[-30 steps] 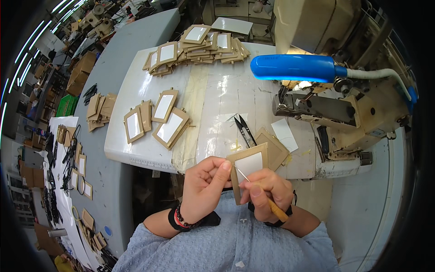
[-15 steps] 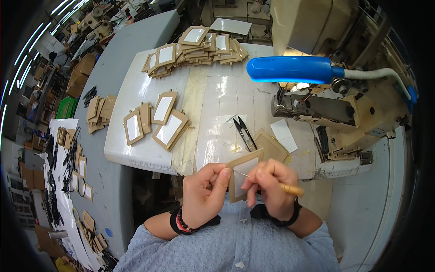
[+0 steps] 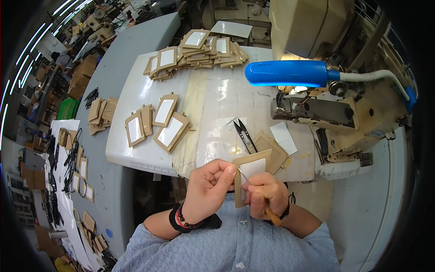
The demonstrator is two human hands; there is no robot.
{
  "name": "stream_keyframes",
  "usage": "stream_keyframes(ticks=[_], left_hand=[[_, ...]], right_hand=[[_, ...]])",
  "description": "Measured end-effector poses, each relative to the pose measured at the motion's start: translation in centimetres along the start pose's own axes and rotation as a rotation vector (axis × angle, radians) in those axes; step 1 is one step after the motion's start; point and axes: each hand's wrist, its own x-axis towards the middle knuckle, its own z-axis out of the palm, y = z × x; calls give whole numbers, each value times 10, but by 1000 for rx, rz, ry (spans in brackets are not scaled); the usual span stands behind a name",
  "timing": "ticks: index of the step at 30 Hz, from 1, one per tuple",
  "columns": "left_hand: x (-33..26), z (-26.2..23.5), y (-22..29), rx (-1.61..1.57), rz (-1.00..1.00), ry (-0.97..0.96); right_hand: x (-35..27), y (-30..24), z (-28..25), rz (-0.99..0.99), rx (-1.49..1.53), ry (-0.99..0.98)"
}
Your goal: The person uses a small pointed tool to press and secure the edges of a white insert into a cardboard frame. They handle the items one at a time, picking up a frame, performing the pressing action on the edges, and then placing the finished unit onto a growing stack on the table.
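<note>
Above my lap I hold up a tan card holder point(image 3: 252, 159) with a pale window, its left edge pinched between the thumb and fingers of my left hand point(image 3: 205, 190). My right hand point(image 3: 267, 192) is closed round an awl point(image 3: 273, 218) with a wooden handle and a thin metal shaft. The shaft slants up over the window, its tip close to the holder's left border near my left thumb; whether it pierces the material I cannot tell. Just beyond lie black thread snips point(image 3: 245, 137), flat tan pieces point(image 3: 277, 155) and a white card point(image 3: 284, 138).
A sewing machine point(image 3: 362, 106) with a blue lamp point(image 3: 287, 74) stands at the right. Finished-looking card holders are piled at the back point(image 3: 195, 52), with a smaller group point(image 3: 171, 129) at the left. A grey table point(image 3: 115, 72) with more pieces runs along the left.
My right hand has turned, so the awl's handle now points down and its shaft slopes more steeply. The card holder has shifted slightly to the right.
</note>
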Motion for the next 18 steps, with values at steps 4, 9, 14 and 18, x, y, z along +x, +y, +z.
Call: stream_keyframes(ticks=[4,9,14,18], left_hand=[[-2,-6,0,86,44,-43],[-2,-7,1,60,28,-25],[-1,-8,3,34,-37,-34],[-2,-6,2,7,-42,-23]], right_hand=[[5,0,1,-27,-39,-5],[20,-15,-14,622,659,83],[17,-27,-14,574,618,169],[16,-26,-15,586,533,118]])
